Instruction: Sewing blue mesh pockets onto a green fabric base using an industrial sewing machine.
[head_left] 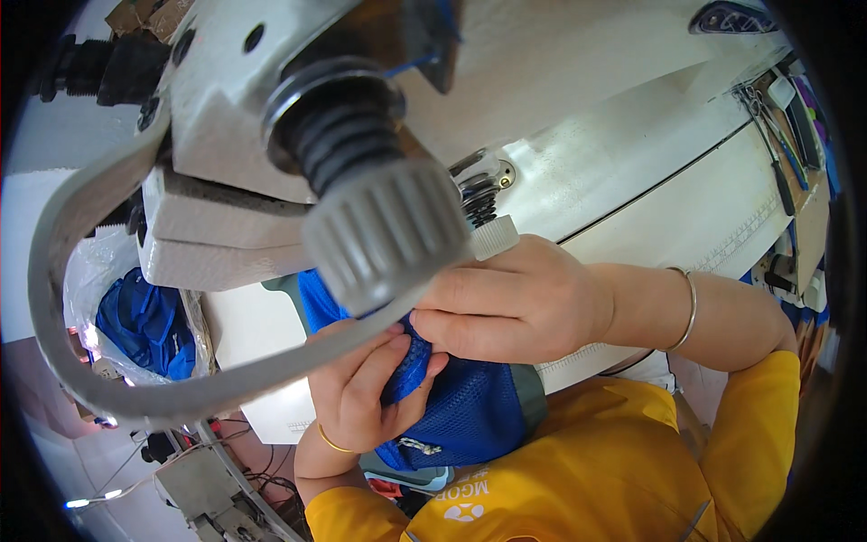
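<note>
A blue mesh fabric piece (474,406) with a grey-green border hangs over the table's front edge, against my yellow shirt. My left hand (357,388) is closed round a folded blue edge of it, thumb in front and fingers curled behind. Just to the right, my right hand (515,303) pinches the same edge, fingertips close to those of the left. Above both hands stands a sewing machine (244,172), its ribbed grey knob (388,235) blocking part of the fabric from sight. Needle and presser foot are hidden.
A curved grey guard (54,298) arcs across the left, passing before my left hand. The white tabletop (614,190) carries a printed ruler. Scissors (768,135) and other tools lie at the far right. On the left, a clear plastic bag (86,262) surrounds blue fabric (144,321).
</note>
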`<move>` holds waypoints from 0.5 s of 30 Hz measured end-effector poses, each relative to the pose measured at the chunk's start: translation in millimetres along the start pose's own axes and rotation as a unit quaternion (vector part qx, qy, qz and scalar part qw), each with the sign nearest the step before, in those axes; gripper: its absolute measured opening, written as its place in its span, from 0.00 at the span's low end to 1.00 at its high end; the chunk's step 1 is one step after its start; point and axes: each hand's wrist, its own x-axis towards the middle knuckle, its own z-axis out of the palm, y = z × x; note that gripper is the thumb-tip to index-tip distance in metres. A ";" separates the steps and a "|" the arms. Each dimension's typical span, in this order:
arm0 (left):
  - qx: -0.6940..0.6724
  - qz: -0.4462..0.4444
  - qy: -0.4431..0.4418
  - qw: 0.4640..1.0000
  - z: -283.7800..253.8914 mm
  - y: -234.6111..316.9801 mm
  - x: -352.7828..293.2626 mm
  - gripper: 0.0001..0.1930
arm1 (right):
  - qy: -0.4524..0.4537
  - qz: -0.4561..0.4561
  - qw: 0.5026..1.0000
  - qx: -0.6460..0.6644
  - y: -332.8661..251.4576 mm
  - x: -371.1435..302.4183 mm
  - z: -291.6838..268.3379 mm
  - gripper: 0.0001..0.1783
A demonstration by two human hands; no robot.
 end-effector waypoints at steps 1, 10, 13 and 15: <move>0.000 0.000 0.000 1.000 -0.2 0.4 0.2 0.21 | 0.000 0.000 1.000 0.000 0.7 0.4 0.1 0.10; 0.046 0.093 -0.030 0.994 -9.5 -1.5 7.1 0.12 | -0.168 0.129 0.975 -0.058 -50.2 -10.7 -42.5 0.12; 0.001 0.129 -0.050 0.990 -2.4 -3.4 11.8 0.11 | -0.231 0.160 0.955 -0.097 -86.4 -35.7 -45.0 0.14; 0.000 0.144 -0.050 0.988 3.1 -2.4 13.4 0.11 | -0.303 0.143 0.933 -0.132 -100.5 -45.7 -45.7 0.19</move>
